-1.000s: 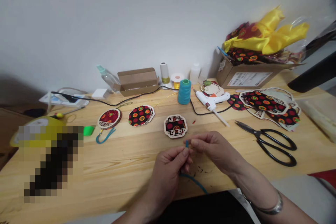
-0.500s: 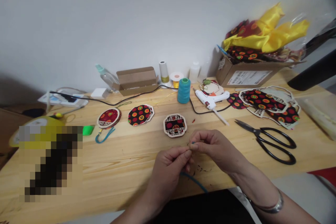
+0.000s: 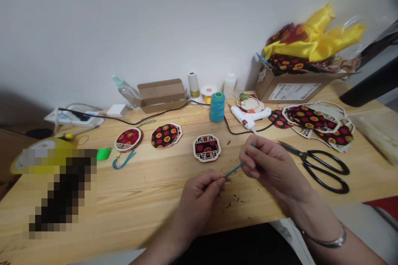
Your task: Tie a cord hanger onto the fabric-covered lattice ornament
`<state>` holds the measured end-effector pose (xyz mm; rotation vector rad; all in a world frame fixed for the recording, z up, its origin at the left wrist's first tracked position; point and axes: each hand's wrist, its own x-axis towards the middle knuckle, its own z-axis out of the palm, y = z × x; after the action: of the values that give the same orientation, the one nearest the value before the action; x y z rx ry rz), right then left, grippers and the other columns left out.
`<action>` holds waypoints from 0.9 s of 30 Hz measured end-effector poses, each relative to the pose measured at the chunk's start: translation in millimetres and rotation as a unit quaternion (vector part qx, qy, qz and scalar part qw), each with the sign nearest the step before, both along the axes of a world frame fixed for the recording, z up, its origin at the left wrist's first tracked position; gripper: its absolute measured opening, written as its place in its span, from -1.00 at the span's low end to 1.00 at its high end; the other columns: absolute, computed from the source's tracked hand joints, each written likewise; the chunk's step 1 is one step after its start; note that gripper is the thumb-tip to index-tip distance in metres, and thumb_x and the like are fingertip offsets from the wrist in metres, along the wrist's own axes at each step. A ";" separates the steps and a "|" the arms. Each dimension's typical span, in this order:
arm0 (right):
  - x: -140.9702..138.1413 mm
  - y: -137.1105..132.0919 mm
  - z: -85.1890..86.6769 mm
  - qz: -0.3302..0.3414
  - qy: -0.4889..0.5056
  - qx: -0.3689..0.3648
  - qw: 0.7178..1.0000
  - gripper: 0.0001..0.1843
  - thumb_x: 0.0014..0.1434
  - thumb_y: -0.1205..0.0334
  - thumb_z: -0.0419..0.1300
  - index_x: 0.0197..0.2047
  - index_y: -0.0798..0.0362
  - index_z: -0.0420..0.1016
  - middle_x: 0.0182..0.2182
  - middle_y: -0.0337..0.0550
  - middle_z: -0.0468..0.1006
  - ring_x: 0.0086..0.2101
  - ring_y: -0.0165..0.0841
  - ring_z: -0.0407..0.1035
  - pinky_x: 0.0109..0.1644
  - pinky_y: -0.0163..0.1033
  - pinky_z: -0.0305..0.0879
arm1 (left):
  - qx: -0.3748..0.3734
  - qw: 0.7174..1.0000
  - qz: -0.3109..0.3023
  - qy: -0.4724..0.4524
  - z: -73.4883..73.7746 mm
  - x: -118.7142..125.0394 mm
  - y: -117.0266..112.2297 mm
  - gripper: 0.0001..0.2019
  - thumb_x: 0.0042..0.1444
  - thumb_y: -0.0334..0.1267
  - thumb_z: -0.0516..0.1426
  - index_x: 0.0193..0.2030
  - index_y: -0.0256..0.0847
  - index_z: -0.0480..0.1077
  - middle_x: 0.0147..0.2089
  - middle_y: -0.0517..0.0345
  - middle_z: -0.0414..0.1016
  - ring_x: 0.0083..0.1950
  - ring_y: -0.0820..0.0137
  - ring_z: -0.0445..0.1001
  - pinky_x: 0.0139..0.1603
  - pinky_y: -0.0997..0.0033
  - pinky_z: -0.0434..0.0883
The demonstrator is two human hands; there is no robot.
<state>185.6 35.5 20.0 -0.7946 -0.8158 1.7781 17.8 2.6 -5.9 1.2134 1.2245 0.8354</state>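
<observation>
Presently, both hands are engaged on a single teal cord (image 3: 234,170), held above the near part of the wooden table (image 3: 133,207). The left hand (image 3: 202,192) pinches it between thumb and forefinger. The right hand (image 3: 269,163), higher and farther right, grips it with curled fingers; a short teal end shows at the thumb tip. Between the hands the cord runs straight, slanting up to the right. A silver bracelet (image 3: 340,240) is worn on the right wrist.

Just beyond the hands lies a lattice-framed piece (image 3: 207,148) with dark patterned fabric, flat and untouched. To its left are an octagonal piece (image 3: 166,136) and a round piece (image 3: 128,138), the latter with a teal loop (image 3: 124,160) at its lower edge. Black-handled scissors (image 3: 305,156) lie to the right of the right hand, blades partly overlapped by it in view; contact cannot be determined. Behind stand a teal thread cone (image 3: 217,107) and, beside it, a white glue gun (image 3: 250,116) lying down.
</observation>
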 end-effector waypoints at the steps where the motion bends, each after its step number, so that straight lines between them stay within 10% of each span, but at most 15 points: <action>1: 2.1 0.9 2.9 -0.013 -0.002 0.005 1.000 -0.81 0.10 0.24 0.18 -0.44 0.08 0.23 -0.65 -0.37 0.26 -0.65 -0.60 0.10 -0.58 -0.46 -0.03 | 0.011 1.000 0.003 0.012 0.6 -0.7 0.5 -0.84 0.04 -0.30 0.12 -0.50 -0.23 0.46 -0.56 0.26 0.28 -0.47 0.48 0.26 -0.41 0.51 0.19; 12: 23.3 4.2 23.2 -0.129 -0.048 0.049 0.989 -0.77 0.01 0.22 0.26 -0.52 0.03 0.26 -0.65 -0.35 0.11 -0.61 -0.53 -0.02 -0.63 -0.43 -0.09 | 0.079 0.994 0.038 0.068 -1.4 -6.6 3.9 -0.84 0.09 -0.29 0.08 -0.39 -0.17 0.50 -0.35 0.15 0.45 -0.25 0.37 0.38 -0.19 0.41 0.28; 19: 24.9 4.1 22.2 -0.151 -0.070 0.088 0.982 -0.85 0.05 0.25 0.22 -0.47 0.00 0.30 -0.64 -0.34 0.16 -0.59 -0.51 0.05 -0.59 -0.40 -0.03 | 0.196 0.953 0.182 0.141 1.9 -12.4 3.0 -0.75 0.03 -0.30 0.14 -0.11 -0.08 0.45 0.04 0.06 0.33 -0.01 0.29 0.31 -0.07 0.32 0.26; 23: 17.6 1.7 14.2 -0.142 -0.086 0.097 0.981 -0.89 0.10 0.31 0.16 -0.43 0.01 0.30 -0.65 -0.35 0.24 -0.58 -0.53 0.12 -0.55 -0.40 0.02 | 0.003 0.998 0.061 -0.005 10.1 -9.6 -5.2 -0.83 0.06 -0.19 0.12 -0.40 -0.17 0.51 -0.52 0.16 0.44 -0.54 0.50 0.29 -0.52 0.50 0.22; 27: 5.3 -11.5 7.3 -0.104 -0.204 0.129 0.965 -0.88 0.17 0.30 0.08 -0.42 0.02 0.26 -0.63 -0.35 0.30 -0.60 -0.52 0.17 -0.54 -0.38 0.10 | -0.234 0.947 -0.088 -0.203 11.9 1.1 -12.9 -0.67 0.10 -0.07 0.06 -0.37 -0.28 0.51 -0.47 0.02 0.53 -0.72 0.64 0.14 -0.70 0.57 -0.06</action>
<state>190.9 24.0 27.3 -1.0447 -1.1614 1.3053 18.9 -10.3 6.0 0.7052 0.8907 0.5785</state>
